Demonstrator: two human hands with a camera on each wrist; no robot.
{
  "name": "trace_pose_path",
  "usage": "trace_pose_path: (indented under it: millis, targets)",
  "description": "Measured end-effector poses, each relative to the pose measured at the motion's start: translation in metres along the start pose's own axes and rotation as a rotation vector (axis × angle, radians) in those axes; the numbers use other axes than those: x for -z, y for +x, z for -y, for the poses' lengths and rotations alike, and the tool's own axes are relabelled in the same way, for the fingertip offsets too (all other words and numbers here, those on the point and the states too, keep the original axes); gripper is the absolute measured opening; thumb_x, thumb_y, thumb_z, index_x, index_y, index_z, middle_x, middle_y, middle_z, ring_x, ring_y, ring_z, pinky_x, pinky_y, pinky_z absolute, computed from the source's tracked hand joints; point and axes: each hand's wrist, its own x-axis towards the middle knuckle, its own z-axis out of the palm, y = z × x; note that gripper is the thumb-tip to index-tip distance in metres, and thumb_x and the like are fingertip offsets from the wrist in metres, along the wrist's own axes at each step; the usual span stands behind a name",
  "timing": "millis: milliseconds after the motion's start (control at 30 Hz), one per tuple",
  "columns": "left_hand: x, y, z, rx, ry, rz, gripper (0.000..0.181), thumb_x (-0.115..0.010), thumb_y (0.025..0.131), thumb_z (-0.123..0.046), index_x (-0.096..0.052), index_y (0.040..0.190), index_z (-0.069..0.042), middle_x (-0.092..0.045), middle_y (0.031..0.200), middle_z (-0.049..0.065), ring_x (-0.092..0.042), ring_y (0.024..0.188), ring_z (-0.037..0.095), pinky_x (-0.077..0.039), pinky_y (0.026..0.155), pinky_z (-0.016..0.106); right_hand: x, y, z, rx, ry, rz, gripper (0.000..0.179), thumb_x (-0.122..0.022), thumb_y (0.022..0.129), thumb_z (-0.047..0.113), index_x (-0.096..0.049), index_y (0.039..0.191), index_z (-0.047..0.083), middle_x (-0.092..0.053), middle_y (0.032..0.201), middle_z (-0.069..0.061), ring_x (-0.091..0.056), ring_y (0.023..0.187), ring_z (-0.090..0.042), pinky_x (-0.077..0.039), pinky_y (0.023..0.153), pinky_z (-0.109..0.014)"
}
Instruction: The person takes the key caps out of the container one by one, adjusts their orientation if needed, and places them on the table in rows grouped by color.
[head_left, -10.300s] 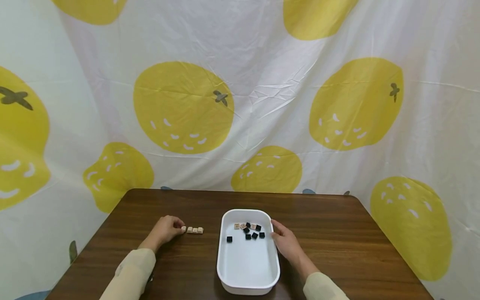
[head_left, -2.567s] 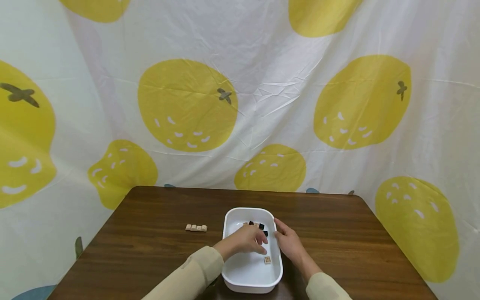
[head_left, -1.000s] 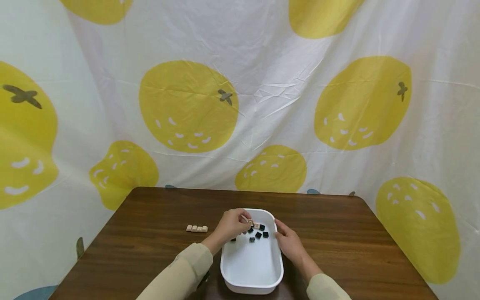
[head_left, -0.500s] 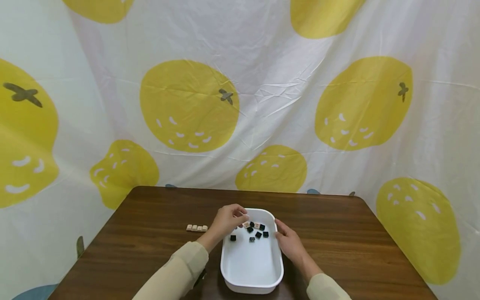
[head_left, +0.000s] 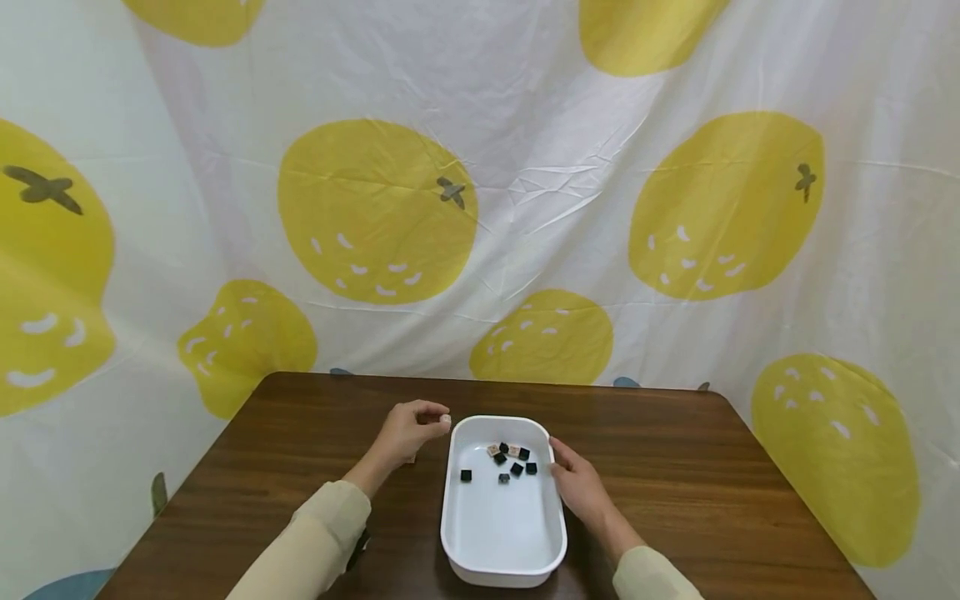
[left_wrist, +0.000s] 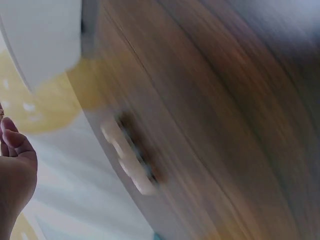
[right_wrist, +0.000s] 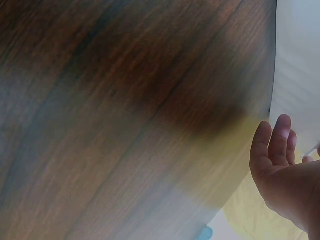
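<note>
My left hand (head_left: 401,437) pinches a cream keycap (head_left: 446,419) between thumb and fingertips, in the air just left of the tray's far left corner. My right hand (head_left: 585,492) holds the right rim of the white tray (head_left: 502,533), its fingers (right_wrist: 280,142) lying along the outer wall in the right wrist view. Inside the tray, towards its far end, lie several black keycaps (head_left: 517,469) and a few cream keycaps (head_left: 492,450). A row of cream keycaps (left_wrist: 130,162) stands on the table, blurred in the left wrist view; in the head view the left hand mostly covers it.
The tray stands on a dark brown wooden table (head_left: 675,492). Behind the table's far edge hangs a white curtain (head_left: 540,217) printed with yellow fruit. One black keycap (head_left: 467,476) lies apart near the tray's left wall.
The left hand has lifted a cream keycap out of the tray and moved left past its rim. Earlier it sat at the row on the table. The right hand stays at the tray.
</note>
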Motion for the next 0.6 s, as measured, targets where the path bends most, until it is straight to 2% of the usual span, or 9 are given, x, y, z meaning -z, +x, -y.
trace_pose_path:
  millis: [200,400,600]
  targets:
    - [0.034,-0.002,0.020,0.041,0.073,-0.047,0.024,-0.073,0.089,-0.010,-0.073,0.112,-0.001,-0.071,0.099,0.006,-0.065,0.091,0.021,-0.054,0.076,0.035,0.001,0.001,0.000,-0.007,0.001,0.004,0.048,-0.046,0.099,0.006,-0.044,0.146,-0.002,-0.042,0.146,-0.030,-0.037,0.135,-0.046,-0.030,0.108,-0.059]
    - [0.069,-0.006,0.042,0.057,0.201,-0.031,0.030,-0.069,0.093,-0.011,-0.068,0.120,0.001,-0.069,0.106,0.011,-0.063,0.097,0.026,-0.053,0.079,0.041,0.001,0.000,0.000,-0.017,0.001,0.008,0.048,-0.046,0.099,0.007,-0.044,0.147,0.000,-0.042,0.146,-0.030,-0.038,0.135,-0.047,-0.030,0.108,-0.059]
    - [0.093,-0.015,0.062,0.099,0.322,-0.007,0.023,-0.071,0.090,-0.010,-0.071,0.111,0.000,-0.069,0.102,0.009,-0.063,0.096,0.027,-0.052,0.080,0.045,0.001,0.000,0.000,-0.022,0.003,0.006,0.048,-0.046,0.099,0.007,-0.044,0.147,0.000,-0.042,0.146,-0.030,-0.037,0.136,-0.046,-0.029,0.109,-0.059]
